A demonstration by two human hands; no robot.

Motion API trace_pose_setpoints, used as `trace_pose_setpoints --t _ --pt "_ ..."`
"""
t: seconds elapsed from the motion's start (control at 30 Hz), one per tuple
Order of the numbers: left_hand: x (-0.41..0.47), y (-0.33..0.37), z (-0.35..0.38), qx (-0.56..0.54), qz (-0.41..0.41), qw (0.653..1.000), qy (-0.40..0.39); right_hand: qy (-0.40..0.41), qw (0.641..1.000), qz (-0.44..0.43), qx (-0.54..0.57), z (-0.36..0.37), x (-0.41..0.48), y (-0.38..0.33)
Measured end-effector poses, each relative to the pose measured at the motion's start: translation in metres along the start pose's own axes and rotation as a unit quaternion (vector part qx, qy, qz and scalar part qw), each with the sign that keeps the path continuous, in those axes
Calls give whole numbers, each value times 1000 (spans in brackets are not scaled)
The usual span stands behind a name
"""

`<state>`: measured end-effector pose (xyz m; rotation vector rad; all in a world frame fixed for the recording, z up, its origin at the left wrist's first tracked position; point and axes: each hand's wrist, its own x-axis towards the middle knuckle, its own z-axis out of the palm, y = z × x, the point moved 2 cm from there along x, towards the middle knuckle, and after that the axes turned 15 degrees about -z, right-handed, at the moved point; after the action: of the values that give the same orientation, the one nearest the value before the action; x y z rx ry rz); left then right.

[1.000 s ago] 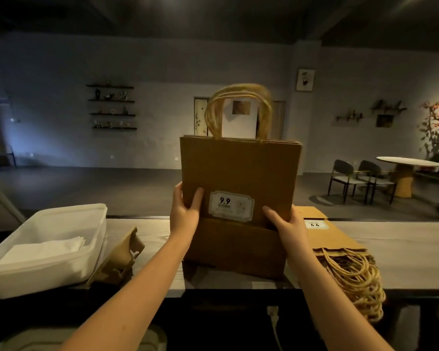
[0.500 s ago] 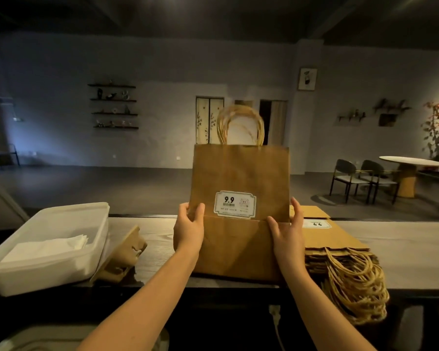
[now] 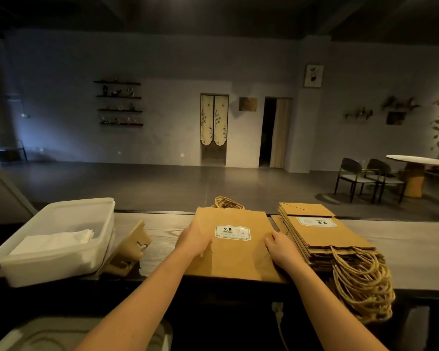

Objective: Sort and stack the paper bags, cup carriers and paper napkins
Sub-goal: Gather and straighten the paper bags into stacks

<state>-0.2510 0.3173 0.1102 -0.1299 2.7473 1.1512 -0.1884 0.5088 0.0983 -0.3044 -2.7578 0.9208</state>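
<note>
A stack of brown paper bags (image 3: 238,259) with a "9.9" label lies flat on the wooden counter (image 3: 403,252), its handles pointing away from me. My left hand (image 3: 194,239) rests on its left side and my right hand (image 3: 280,248) on its right edge, fingers laid flat on the paper. To the right lies a second stack of brown bags (image 3: 322,236) labelled "6.6", its twine handles hanging over the near edge. Brown cup carriers (image 3: 129,249) lean to the left of the bags. White paper napkins (image 3: 53,243) sit in a white plastic tub (image 3: 86,219).
The counter's near edge runs just below my hands, with a pale lidded bin (image 3: 61,335) under it at lower left. Beyond the counter there is open dark floor, with chairs (image 3: 365,177) and a round table (image 3: 416,163) at far right.
The "9.9" bags stood upright between my hands a second ago. They now lie flat on the counter, and both hands have come down onto them.
</note>
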Motion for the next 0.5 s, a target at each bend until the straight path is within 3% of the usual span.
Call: trace_pose_setpoints --t 0.13,0.27,0.5 --pt "-3 -1 -3 -11 -6 1000 -17 12 1000 3 15 -5 -1 1" --pt "1 2 -8 -118 -30 991 -50 28 999 5 44 -10 -6 1" --pt "5 9 -16 -100 -16 992 -71 40 996 -3 76 -13 -16 -3"
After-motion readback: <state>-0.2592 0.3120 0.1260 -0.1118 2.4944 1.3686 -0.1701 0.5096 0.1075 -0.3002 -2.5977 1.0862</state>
